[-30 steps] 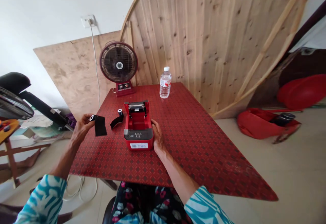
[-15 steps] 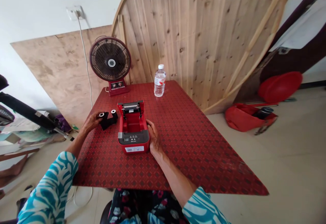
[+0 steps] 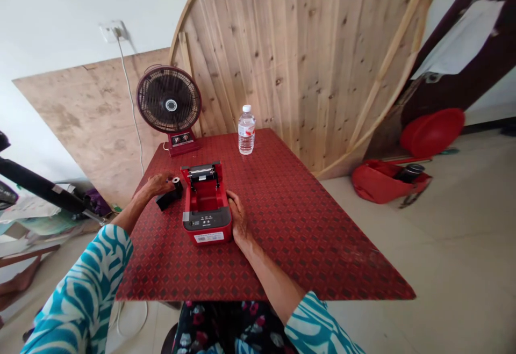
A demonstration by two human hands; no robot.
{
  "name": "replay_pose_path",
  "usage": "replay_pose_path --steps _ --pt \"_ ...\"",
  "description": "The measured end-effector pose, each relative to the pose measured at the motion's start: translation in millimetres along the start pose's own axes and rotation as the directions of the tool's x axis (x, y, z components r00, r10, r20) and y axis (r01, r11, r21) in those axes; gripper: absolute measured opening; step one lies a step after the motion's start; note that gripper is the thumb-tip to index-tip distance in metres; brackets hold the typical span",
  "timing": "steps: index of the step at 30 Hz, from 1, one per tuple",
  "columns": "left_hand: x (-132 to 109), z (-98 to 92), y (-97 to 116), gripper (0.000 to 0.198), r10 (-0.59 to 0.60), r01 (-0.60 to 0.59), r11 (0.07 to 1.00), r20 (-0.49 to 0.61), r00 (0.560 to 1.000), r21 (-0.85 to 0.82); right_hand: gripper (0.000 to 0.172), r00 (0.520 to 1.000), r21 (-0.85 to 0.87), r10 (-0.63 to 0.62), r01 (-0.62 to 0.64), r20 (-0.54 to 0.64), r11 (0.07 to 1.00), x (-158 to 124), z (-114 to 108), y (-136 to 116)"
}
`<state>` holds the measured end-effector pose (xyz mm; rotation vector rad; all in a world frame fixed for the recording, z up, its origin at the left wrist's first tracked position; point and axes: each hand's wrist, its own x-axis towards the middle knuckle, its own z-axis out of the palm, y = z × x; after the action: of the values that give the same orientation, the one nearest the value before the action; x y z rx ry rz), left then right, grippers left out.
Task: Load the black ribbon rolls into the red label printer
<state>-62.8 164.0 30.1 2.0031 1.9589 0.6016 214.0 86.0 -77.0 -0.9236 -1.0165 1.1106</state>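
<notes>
A red and black label printer [image 3: 207, 217] stands on the table with its lid raised, the red inside showing. My right hand [image 3: 238, 219] grips its right side, fingers along the wall; the thumb is hard to see. To the printer's left is a black printer ribbon [image 3: 169, 197] on two rolls, close beside the casing. One roll's white core faces up; the other roll's core is hidden by my hand. My left hand [image 3: 160, 183] is over the ribbon, its fingers bent down onto it near the visible roll.
A dark red fan [image 3: 171, 106] and a water bottle [image 3: 246, 131] stand at the back of the patterned red table [image 3: 306, 246]. Behind it leans a round wooden board [image 3: 290, 64]. A red bag [image 3: 373, 183] lies on the floor at the right.
My left hand has moved right, from the left roll towards the roll nearer the printer, and now covers the left core. My right hand stays on the printer. The view has shifted slightly.
</notes>
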Motion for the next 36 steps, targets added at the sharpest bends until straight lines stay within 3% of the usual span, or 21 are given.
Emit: replay_pose_path --steps 7,10,13,15,17,19,21,24,28,31,34,36 --pt "-5.9 -0.6 11.8 0.020 -0.050 0.050 0.999 0.027 0.998 0.011 0.037 1.000 0.013 0.016 -0.016 0.017 1.000 0.0 0.3 -0.8" --pt "-10.2 -7.1 12.3 0.018 -0.074 0.074 0.995 -0.005 0.997 -0.062 0.036 1.000 0.019 0.007 -0.008 0.019 1.000 -0.5 0.4 -1.8" --pt "-19.9 -19.1 15.2 0.031 -0.066 0.050 0.978 -0.074 0.995 -0.202 0.036 1.000 0.019 0.014 -0.014 0.022 1.000 -0.5 0.8 -2.9" --pt "-31.5 -29.1 20.8 0.035 -0.047 -0.016 0.910 -0.141 0.989 -0.415 0.036 1.000 0.018 0.020 -0.020 0.018 1.000 0.0 1.1 -3.0" --pt "-46.9 -38.5 30.4 0.036 -0.041 -0.070 0.780 -0.162 0.986 -0.623 0.037 1.000 0.023 0.017 -0.017 0.012 1.000 0.5 1.4 -2.4" --pt "-63.8 -44.4 43.5 0.038 -0.034 -0.049 0.693 -0.101 0.994 -0.720 0.037 1.000 0.030 0.011 -0.011 0.009 0.999 0.8 1.7 -1.8" --pt "-78.7 -44.9 59.3 0.039 -0.001 -0.010 0.696 -0.015 1.000 -0.718 0.037 1.000 0.034 0.007 -0.007 0.010 0.999 0.7 2.1 -1.9" --pt "-91.7 -34.9 84.7 0.041 0.136 -0.080 0.807 0.052 0.989 -0.585 0.038 1.000 0.029 0.014 -0.015 0.011 0.999 0.2 3.1 -4.5" --pt "-91.8 -12.6 114.2 0.033 0.319 -0.282 0.930 0.138 0.937 -0.235 0.037 1.000 0.009 0.001 -0.001 -0.005 1.000 -0.5 4.7 -8.8" --pt "-85.3 0.2 128.3 0.030 0.378 -0.391 0.919 0.180 0.908 0.045 0.035 1.000 0.004 -0.031 0.031 -0.004 1.000 -0.3 5.6 -9.4" --pt "-76.2 8.4 135.0 0.029 0.327 -0.397 0.873 0.263 0.908 0.285 0.035 0.999 0.004 -0.053 0.053 -0.003 0.999 0.3 6.0 -8.4" --pt "-68.3 14.0 137.1 0.029 0.276 -0.396 0.844 0.340 0.899 0.362 0.034 0.998 0.006 -0.056 0.056 -0.004 0.998 0.7 6.1 -7.6"
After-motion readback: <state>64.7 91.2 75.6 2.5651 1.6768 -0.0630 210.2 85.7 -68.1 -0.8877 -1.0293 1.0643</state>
